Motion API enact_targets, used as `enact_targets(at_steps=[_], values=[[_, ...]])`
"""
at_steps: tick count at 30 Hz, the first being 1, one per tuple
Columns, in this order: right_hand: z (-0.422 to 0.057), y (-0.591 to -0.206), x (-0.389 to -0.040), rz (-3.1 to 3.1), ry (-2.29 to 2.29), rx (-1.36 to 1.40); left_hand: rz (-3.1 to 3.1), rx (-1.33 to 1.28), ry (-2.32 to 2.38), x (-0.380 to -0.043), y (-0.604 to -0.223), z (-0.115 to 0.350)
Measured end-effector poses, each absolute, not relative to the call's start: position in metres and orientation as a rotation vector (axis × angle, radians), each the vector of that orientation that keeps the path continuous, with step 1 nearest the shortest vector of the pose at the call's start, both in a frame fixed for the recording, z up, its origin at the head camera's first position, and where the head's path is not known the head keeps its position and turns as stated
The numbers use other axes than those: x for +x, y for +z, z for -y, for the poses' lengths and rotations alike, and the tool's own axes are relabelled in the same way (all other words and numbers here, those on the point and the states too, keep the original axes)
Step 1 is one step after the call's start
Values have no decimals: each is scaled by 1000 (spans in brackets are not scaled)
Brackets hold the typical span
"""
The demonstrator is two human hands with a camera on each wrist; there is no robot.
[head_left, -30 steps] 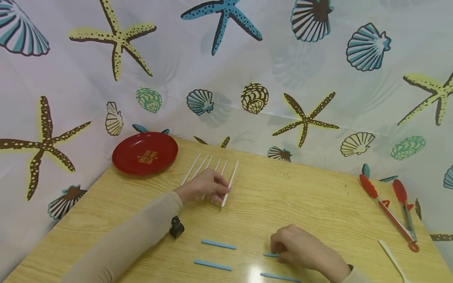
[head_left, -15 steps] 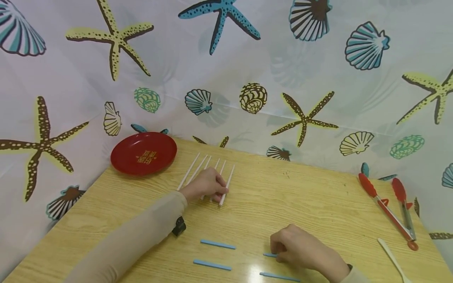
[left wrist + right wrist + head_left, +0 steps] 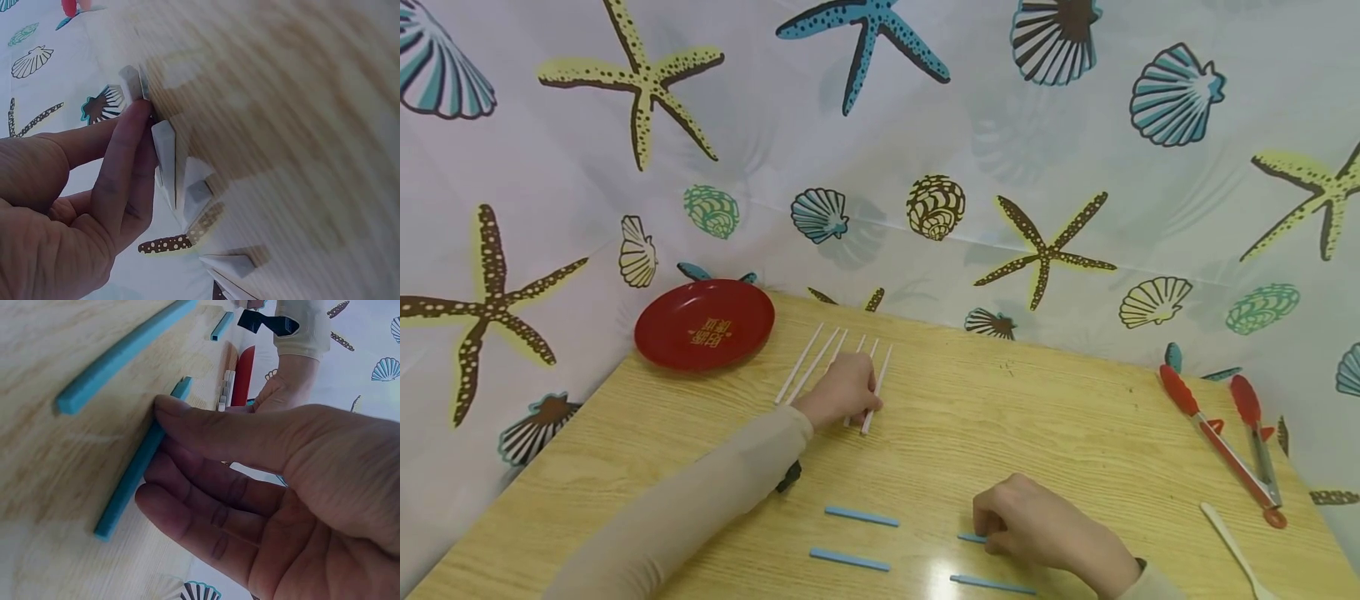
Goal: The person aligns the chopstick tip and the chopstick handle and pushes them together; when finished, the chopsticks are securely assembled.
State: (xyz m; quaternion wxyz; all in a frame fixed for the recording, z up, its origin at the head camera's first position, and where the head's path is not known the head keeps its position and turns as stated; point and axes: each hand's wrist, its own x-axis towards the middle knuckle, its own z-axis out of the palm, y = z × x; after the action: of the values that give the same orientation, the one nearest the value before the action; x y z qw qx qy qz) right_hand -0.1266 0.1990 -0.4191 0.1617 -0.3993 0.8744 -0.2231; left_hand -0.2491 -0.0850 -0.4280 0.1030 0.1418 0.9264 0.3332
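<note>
In the head view my left hand (image 3: 842,390) pinches the rightmost white chopstick (image 3: 883,371), which lies at the end of a row of several white chopsticks (image 3: 800,362). The left wrist view has its squared end (image 3: 130,80) poking out above my fingertips, with other chopstick ends below. My right hand (image 3: 1048,533) pinches a short blue stick (image 3: 128,484) between thumb and fingers, low over the table. One end of that stick is stepped and narrower. Nearby on the wood lie three more blue sticks (image 3: 861,517), one of them (image 3: 992,584) right in front of my right hand.
A red plate (image 3: 703,327) with gold characters stands at the back left. Red-tipped tongs (image 3: 1228,458) and a pale spoon-like utensil (image 3: 1228,537) lie at the right of the wooden table (image 3: 1037,425). A curtain (image 3: 880,150) with shells and starfish hangs behind.
The white chopstick in my left hand has shifted slightly left, closer to its neighbours, and that hand has turned over it. My right hand has stayed in place.
</note>
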Motion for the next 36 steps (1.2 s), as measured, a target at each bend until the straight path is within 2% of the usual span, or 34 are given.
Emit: enact_targets(at_steps=[7,11,21,26,36], values=[[-199,-419,-126,-2497,-626,-1135,-2782,443,931,-249,-427,84],[-198,-419,-126,-2498,-620,-1127,-2862,579,823,-242,-420,84],[-197,-419,-126,-2488,-634,-1121,-2657,996,653,-190,-411,81],[-197,-419,-127,-2496,-626,-1137,-2462,1088,645,-168,-409,82],[-197,-423,-128,-2498,-633,-1142,-2452,1180,480,-150,-411,91]])
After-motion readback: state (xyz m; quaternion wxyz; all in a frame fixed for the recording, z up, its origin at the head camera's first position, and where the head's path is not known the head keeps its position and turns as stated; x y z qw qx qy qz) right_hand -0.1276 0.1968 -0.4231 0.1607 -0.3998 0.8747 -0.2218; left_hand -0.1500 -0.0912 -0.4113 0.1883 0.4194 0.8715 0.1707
